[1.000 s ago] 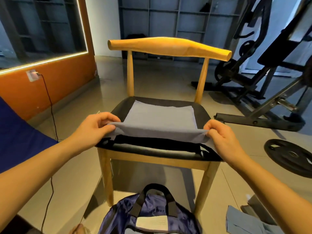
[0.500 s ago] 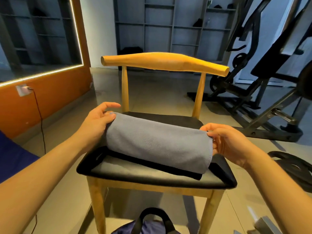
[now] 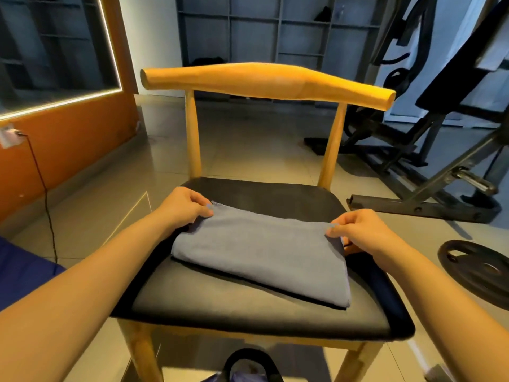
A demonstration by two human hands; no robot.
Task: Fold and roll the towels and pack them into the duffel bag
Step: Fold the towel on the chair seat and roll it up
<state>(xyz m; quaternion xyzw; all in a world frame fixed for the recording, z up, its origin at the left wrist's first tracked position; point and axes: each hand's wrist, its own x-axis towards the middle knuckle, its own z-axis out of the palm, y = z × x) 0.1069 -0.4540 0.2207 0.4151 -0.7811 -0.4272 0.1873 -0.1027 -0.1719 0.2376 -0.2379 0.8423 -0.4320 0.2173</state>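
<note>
A grey-blue towel [image 3: 261, 252] lies folded flat on the black seat of a wooden chair [image 3: 248, 315]. My left hand [image 3: 184, 206] pinches the towel's far left corner. My right hand [image 3: 355, 228] pinches the far right corner. A dark edge of cloth shows under the towel's near side. Only the black handle and a strip of the blue duffel bag [image 3: 248, 368] show at the bottom edge, on the floor under the chair's front.
The chair's wooden backrest [image 3: 267, 84] rises just beyond the towel. A weight plate [image 3: 479, 271] lies on the floor at right, with gym equipment [image 3: 440, 161] behind it. An orange wall [image 3: 55, 155] with a cable stands left.
Both hands carried the towel's near edge up and over to the far side, laying it down as a flat fold. The view moved closer to the chair.
</note>
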